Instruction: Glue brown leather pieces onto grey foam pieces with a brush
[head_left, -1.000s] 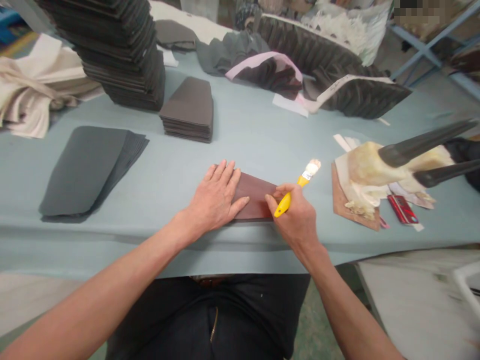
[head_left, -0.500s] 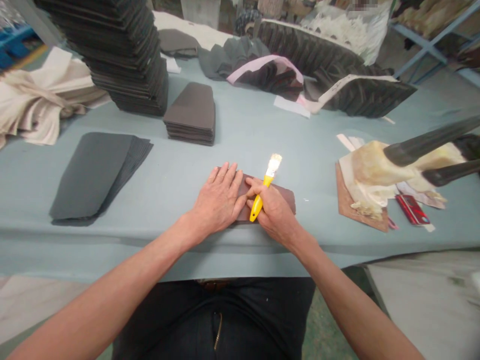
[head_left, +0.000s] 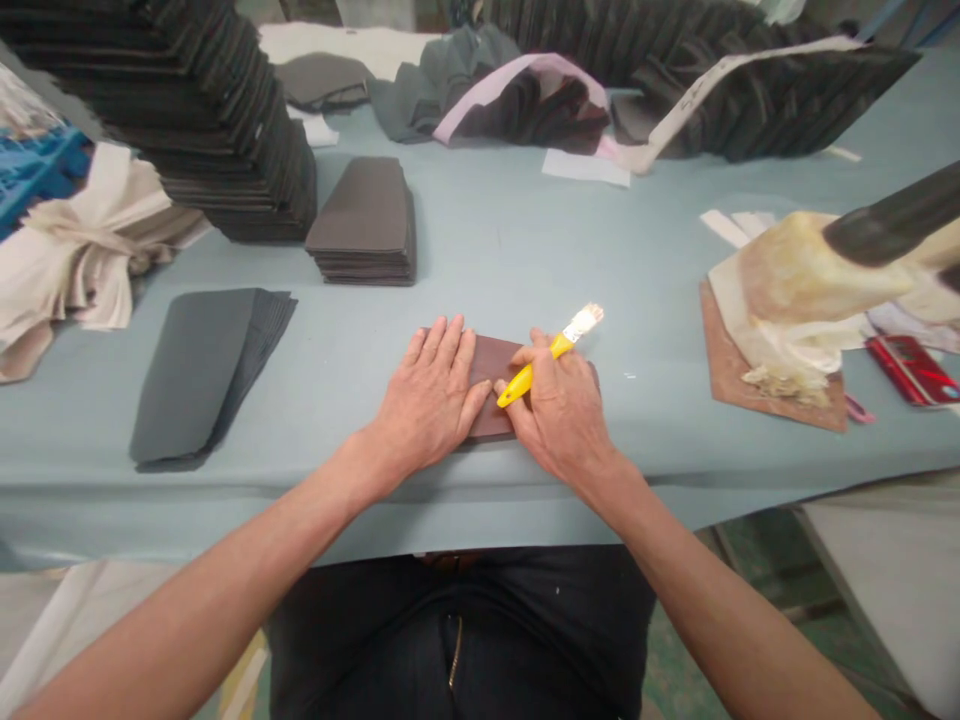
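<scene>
A dark reddish-brown flat piece [head_left: 496, 358] lies on the table in front of me, partly covered by both hands. My left hand [head_left: 425, 395] rests flat on its left part, fingers stretched out. My right hand [head_left: 564, 400] holds a yellow-handled paintbrush [head_left: 529, 378] and presses on the right part of the piece. The brush slants up and to the right, its whitish bristles clear of the piece. To the left lies a fanned pile of dark grey panels [head_left: 199, 370]. Behind my left hand sits a neat stack of brown-grey panels [head_left: 364, 220].
A tall stack of dark panels [head_left: 217, 130] rises at back left beside bundled beige cloth strips [head_left: 97, 240]. At right, a glue-smeared container [head_left: 795, 270] lies on a brown board [head_left: 731, 365], near a red box-like object [head_left: 911, 368]. Rows of dark pieces [head_left: 757, 100] line the back.
My right hand has slid slightly right over the piece, and the brush now tilts further to the right. My left hand stays flat on the piece. The camera view has shifted.
</scene>
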